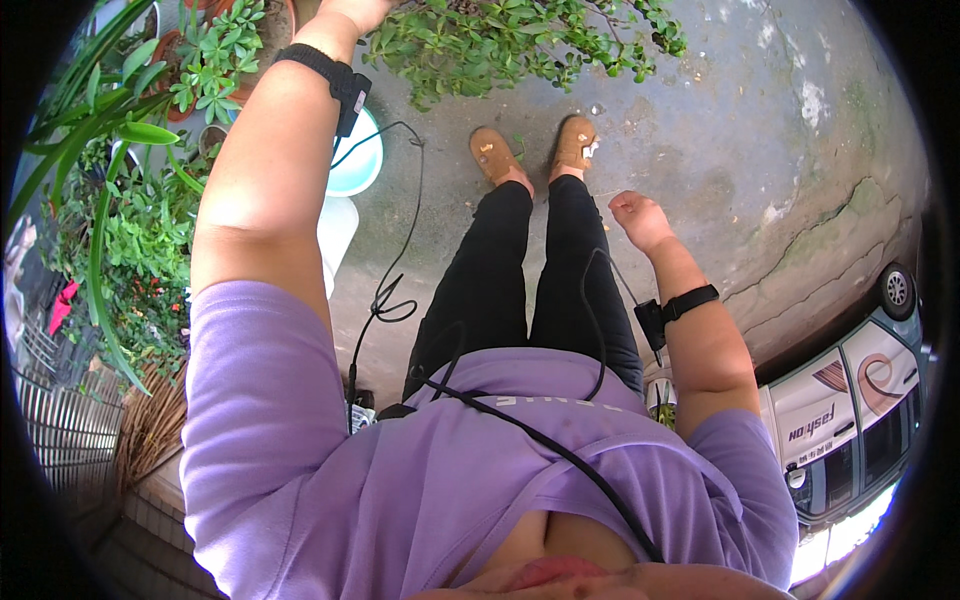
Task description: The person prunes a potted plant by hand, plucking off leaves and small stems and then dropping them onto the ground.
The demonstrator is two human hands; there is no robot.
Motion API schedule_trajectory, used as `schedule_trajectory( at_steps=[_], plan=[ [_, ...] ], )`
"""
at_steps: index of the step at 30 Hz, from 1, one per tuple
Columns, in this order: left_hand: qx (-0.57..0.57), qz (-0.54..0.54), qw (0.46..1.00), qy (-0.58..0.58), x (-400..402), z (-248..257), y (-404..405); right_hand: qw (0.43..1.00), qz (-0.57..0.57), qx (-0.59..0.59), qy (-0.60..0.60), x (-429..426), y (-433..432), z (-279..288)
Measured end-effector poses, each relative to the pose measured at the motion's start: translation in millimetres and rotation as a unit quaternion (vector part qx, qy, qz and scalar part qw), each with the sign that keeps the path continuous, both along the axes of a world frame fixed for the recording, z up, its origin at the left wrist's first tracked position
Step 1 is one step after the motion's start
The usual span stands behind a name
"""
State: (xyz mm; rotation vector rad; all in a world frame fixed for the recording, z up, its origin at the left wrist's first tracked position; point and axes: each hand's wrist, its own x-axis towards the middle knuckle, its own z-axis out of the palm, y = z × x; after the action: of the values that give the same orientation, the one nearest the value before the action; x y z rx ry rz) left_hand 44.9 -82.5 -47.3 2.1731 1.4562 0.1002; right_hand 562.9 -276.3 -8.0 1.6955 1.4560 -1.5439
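My left hand (355, 10) reaches up to the top edge of the view, where its fingers are cut off. It is close to a leafy green shrub (480, 52); whether it holds or touches anything cannot be seen. My right hand (641, 220) hangs low beside my right leg, over the concrete ground (712, 150). Its fingers are curled in, and nothing shows in them. Black straps with small boxes circle both forearms, the left strap (315, 64) and the right strap (690, 301). From the boxes run thin black cables (418, 202).
Below my left forearm stand a pale blue-white container (360, 161) and a white one (339, 232). Potted plants (217, 56) crowd the left, with a twig broom (154, 401) behind. A car (847, 405) is at right. Cracks run through the concrete.
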Motion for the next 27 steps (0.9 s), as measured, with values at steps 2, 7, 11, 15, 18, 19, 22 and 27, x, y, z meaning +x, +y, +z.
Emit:
schedule_trajectory(
  at_steps=[2,7,11,15,18,19,22,27],
  plan=[
    [-0.215,0.168,0.919,-0.284,-21.7,-26.3,-2.5,1.000,0.012,0.000,0.001,-0.8,1.3,-1.9],
    [-0.163,0.020,0.983,0.081,-27.0,-33.7,5.3,1.000,0.009,0.005,-0.002,1.2,-0.1,-2.1],
    [-0.093,0.108,0.986,-0.084,-15.4,-31.1,-3.4,1.000,0.010,0.004,0.000,-1.3,0.3,-1.2],
    [-0.110,0.160,0.971,-0.140,19.3,19.8,-2.7,1.000,0.002,-0.002,-0.007,-3.8,-0.7,0.2],
    [-0.260,0.321,0.817,-0.403,39.6,45.9,-5.8,1.000,0.005,-0.003,-0.006,-6.0,0.6,0.7],
    [-0.266,0.299,0.803,-0.441,29.1,34.6,-6.5,1.000,0.008,-0.001,0.002,-4.6,1.3,-0.3],
    [-0.305,0.294,0.759,-0.494,34.5,31.8,-4.9,1.000,0.009,0.003,-0.001,-0.4,-0.3,-1.5],
    [-0.340,0.277,0.778,-0.450,-2.0,-5.9,-5.0,1.000,0.020,0.016,-0.002,-1.0,4.1,-0.9]
  ],
)
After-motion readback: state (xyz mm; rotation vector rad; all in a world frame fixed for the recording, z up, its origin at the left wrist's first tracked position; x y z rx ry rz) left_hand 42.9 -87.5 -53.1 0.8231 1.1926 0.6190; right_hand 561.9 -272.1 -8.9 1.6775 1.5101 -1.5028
